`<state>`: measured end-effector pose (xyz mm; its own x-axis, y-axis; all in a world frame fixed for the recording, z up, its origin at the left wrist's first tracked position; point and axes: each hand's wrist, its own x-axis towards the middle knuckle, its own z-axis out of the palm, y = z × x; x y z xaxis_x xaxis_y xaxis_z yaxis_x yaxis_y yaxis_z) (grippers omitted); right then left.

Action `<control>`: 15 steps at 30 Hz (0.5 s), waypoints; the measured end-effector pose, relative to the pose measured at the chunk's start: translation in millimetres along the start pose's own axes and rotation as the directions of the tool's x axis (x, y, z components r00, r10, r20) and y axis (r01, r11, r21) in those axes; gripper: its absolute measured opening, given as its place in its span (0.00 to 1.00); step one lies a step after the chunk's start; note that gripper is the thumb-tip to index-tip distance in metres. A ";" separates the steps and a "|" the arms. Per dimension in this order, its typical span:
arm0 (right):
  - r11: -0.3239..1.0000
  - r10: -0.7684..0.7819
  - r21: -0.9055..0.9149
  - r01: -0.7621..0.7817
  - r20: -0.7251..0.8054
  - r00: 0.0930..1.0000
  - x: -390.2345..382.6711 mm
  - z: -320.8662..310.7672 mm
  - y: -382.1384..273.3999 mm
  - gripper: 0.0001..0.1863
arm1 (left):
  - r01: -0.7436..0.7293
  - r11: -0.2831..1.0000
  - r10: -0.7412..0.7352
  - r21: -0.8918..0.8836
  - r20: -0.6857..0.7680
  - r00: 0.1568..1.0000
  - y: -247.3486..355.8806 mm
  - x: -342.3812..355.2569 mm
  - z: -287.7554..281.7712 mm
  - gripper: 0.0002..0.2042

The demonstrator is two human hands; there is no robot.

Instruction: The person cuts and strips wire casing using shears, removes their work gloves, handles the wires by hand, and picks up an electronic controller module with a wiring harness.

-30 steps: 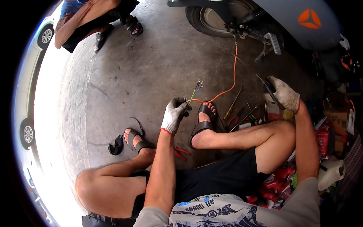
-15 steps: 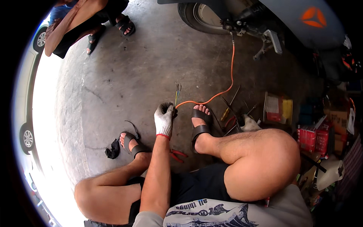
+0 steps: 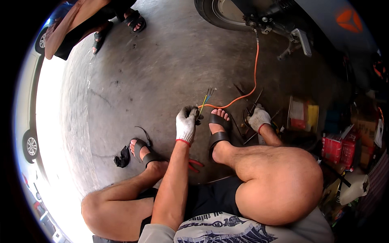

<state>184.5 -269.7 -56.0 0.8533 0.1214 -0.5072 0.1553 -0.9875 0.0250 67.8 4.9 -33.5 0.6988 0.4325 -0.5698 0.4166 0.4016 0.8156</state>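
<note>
My left hand (image 3: 186,124), in a white glove with dark fingertips, pinches the end of an orange cable (image 3: 254,79), where thin wires (image 3: 205,98), green-yellow, blue and dark, stick up. The cable runs back to the scooter's wheel hub. Beyond my right shin, my right hand (image 3: 257,119), gloved too, is down among tools lying on the concrete, closed around a dark hand tool (image 3: 250,111) partly hidden by the fingers. Screwdrivers and other tools lie around it. Red-handled pliers (image 3: 195,165) lie behind my left forearm, near a black crumpled item (image 3: 121,160).
A grey scooter (image 3: 324,18) with a wheel (image 3: 206,14) stands ahead. Another person (image 3: 73,28) crouches at upper left, arms crossed. A white car (image 3: 30,113) is outside at left. Cartons (image 3: 362,129), red cases (image 3: 336,148) and a jug (image 3: 352,190) crowd the right, beside my raised knee.
My right hand has come down from mid-air with the dark tool to the tools behind my right shin. My right knee has risen. My left hand still holds the cable end.
</note>
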 end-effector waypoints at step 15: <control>0.743 -0.523 0.525 0.414 0.070 0.850 -18.7 -162.4 -12.2 0.15 | -0.128 0.991 0.130 -0.035 0.076 0.989 38.4 -36.0 6.8 0.07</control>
<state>247.5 -243.7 93.2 0.6088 0.6124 -0.5044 0.2071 -0.7364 -0.6441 62.6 -0.7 19.0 0.7894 0.4182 -0.4494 0.3029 0.3714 0.8777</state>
